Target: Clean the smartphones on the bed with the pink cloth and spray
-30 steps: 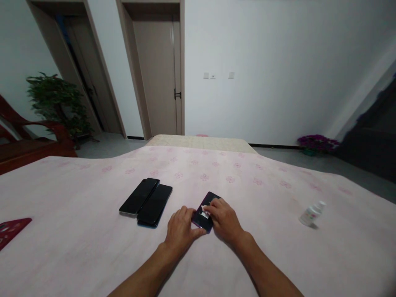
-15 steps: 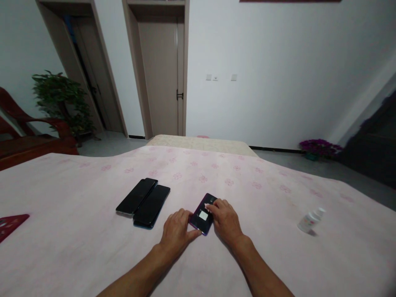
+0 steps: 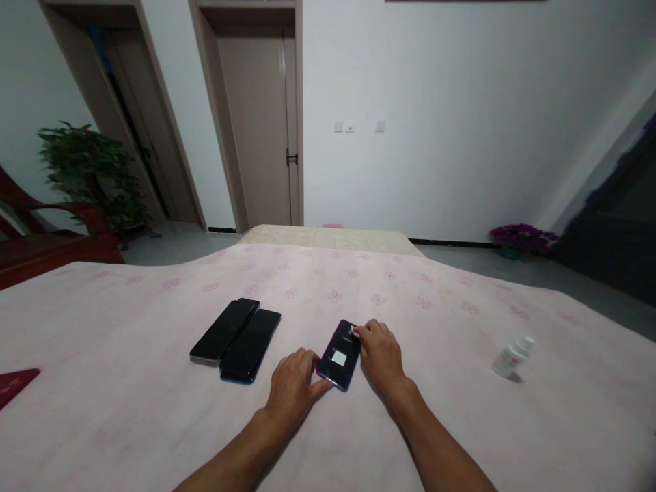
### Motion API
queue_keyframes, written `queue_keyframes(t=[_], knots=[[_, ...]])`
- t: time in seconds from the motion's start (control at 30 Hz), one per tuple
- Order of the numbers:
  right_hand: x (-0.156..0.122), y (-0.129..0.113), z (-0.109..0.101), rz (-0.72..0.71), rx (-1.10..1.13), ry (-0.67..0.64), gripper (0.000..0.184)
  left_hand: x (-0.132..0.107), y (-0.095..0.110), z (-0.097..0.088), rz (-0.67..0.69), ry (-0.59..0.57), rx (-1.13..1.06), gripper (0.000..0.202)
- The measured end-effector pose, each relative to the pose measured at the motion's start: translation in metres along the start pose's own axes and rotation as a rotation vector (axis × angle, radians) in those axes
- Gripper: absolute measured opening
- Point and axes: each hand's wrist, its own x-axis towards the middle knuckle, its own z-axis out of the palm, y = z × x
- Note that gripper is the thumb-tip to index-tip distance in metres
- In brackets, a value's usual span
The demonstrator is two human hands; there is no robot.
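Observation:
A dark smartphone (image 3: 344,372) with purple edges lies back up on the pink flowered cloth (image 3: 338,437), a white square label (image 3: 339,357) on its lower half. My left hand (image 3: 294,383) grips the phone's near left corner between thumb and fingers. Pinched in the fingers of my right hand (image 3: 382,352) is a small white wad (image 3: 353,331), pressed to the phone's far end by the camera. It looks like tissue or cotton; I cannot tell which.
Left of my hands lie several black phones (image 3: 251,345), partly stacked, screens up. A white bottle (image 3: 512,357) stands to the right. The corner of a red booklet or card (image 3: 16,384) shows at the left edge.
My right hand has slid the white wad away from me, from mid-phone to the far end near the camera. The left hand keeps its hold. The view has shifted slightly.

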Motion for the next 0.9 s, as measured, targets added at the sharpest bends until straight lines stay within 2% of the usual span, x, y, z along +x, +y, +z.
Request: queue_keyframes(t=[0.13, 0.27, 0.37, 0.43, 0.57, 0.63, 0.73, 0.83, 0.9], knots=[[0.009, -0.011, 0.003, -0.033, 0.007, -0.062, 0.024, 0.0, -0.001, 0.002, 0.014, 0.003, 0.025, 0.026], [0.011, -0.025, -0.004, -0.254, 0.125, -0.17, 0.028, 0.0, 0.0, 0.003, 0.02, 0.01, 0.038, 0.025], [0.008, -0.025, -0.012, -0.409, 0.209, -0.244, 0.03, -0.001, 0.0, 0.004, 0.026, 0.024, 0.045, 0.023], [0.006, -0.019, -0.015, -0.412, 0.195, -0.239, 0.03, -0.001, 0.0, 0.004, 0.029, 0.025, 0.047, 0.023], [0.008, -0.006, -0.011, -0.187, 0.05, -0.115, 0.026, 0.0, 0.001, 0.004, 0.035, 0.01, 0.059, 0.026], [0.006, -0.005, -0.008, -0.14, 0.047, -0.09, 0.027, 0.0, 0.002, 0.003, 0.042, 0.008, 0.063, 0.027], [-0.003, -0.009, -0.011, -0.252, 0.154, -0.13, 0.027, 0.0, 0.003, 0.002, 0.045, -0.001, 0.057, 0.028], [-0.014, -0.013, -0.022, -0.403, 0.263, -0.241, 0.029, 0.0, 0.004, 0.002, 0.04, -0.017, 0.062, 0.027], [-0.017, -0.01, -0.029, -0.425, 0.289, -0.289, 0.031, -0.001, 0.004, 0.001, 0.033, -0.035, 0.073, 0.028]])
